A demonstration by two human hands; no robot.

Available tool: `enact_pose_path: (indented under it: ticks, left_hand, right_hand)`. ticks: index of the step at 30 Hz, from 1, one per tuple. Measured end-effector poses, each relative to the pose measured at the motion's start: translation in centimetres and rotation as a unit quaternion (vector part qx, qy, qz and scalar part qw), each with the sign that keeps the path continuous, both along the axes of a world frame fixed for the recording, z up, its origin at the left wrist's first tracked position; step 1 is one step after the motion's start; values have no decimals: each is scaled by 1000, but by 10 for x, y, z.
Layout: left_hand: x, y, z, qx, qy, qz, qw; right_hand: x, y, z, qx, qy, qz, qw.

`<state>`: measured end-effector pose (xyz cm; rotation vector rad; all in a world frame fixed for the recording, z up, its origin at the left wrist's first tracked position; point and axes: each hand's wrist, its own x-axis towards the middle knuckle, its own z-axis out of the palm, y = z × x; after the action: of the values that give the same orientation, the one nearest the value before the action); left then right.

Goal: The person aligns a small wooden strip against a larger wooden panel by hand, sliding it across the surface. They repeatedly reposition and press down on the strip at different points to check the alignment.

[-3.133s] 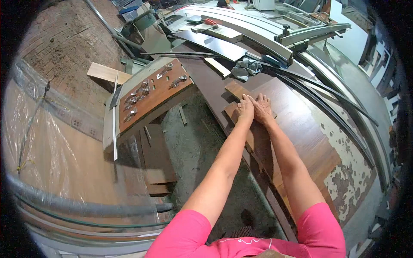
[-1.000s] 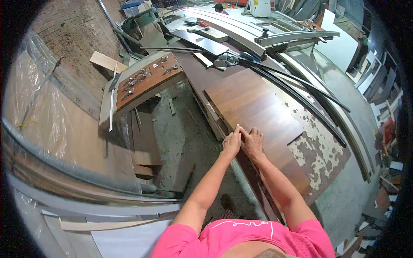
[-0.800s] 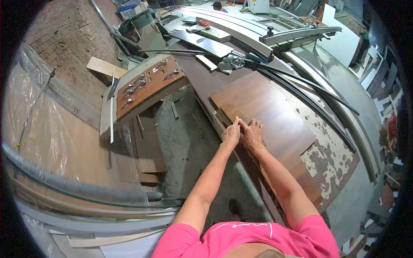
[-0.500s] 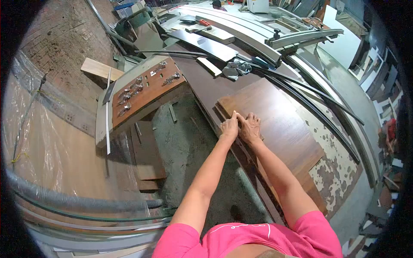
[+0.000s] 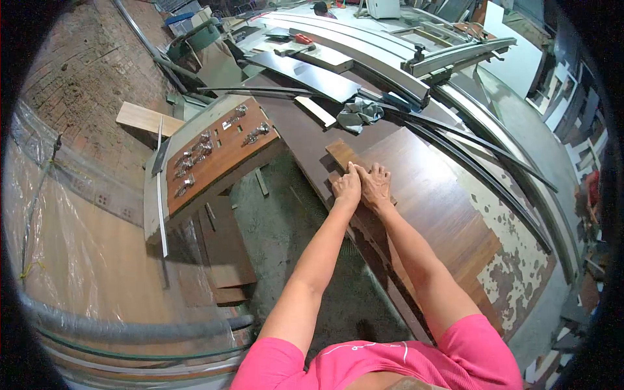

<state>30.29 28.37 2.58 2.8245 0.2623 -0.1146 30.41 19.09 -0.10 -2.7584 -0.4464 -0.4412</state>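
A wood-grained panel point(image 5: 426, 188) lies on the brown worktop. Along its left edge, a narrow brown wooden strip point(image 5: 339, 154) pokes out beyond my fingers. My left hand point(image 5: 348, 186) is closed at the strip's near side, index finger and thumb drawn together. Right beside it, touching it, my right hand point(image 5: 376, 185) has its fingers bent over the strip and its thumb toward the left hand. Both hands cover the strip's middle, and my forearms hide part of the panel's near edge.
Left of the gap, a brown board point(image 5: 214, 153) carries several metal hinges. Ahead lie a crumpled grey cloth point(image 5: 359, 115), a glossy dark panel point(image 5: 305, 75) and a red-handled tool point(image 5: 303, 39). Long black strips point(image 5: 481, 156) run along the right. A person's head point(image 5: 321, 8) shows far back.
The wooden strip now sticks out farther past my fingers, away from my body. Both hands stay close together on it. My view has shifted slightly.
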Motion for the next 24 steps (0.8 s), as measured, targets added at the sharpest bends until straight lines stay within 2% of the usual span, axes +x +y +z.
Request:
enact_pose_path:
  ticks: [6,12,13,14,17,24]
  left_hand:
    - [-1,-1,3,4,23,2,1000]
    - [-1,-14,-6,-30,-25,32,999]
    - [-7,-22,-11,20,-26,20,999]
    - [-18,-30,-20,70,-21,6,997]
    - [-50,-54,-36,92,-45,-17,995]
    - [-138,-130,-25,141,-37,-51,988]
  right_hand:
    - [1,0,-2,-14,-14,-1,1000]
    - [-5,-9,-14,-24,-15,2,1000]
    - [-17,-16,-2,-19,48,7,999]
    - [-30,-23,1,-22,51,8,998]
    - [-65,-53,-1,-36,59,-1,998]
    - [-155,-128,11,2,86,4,996]
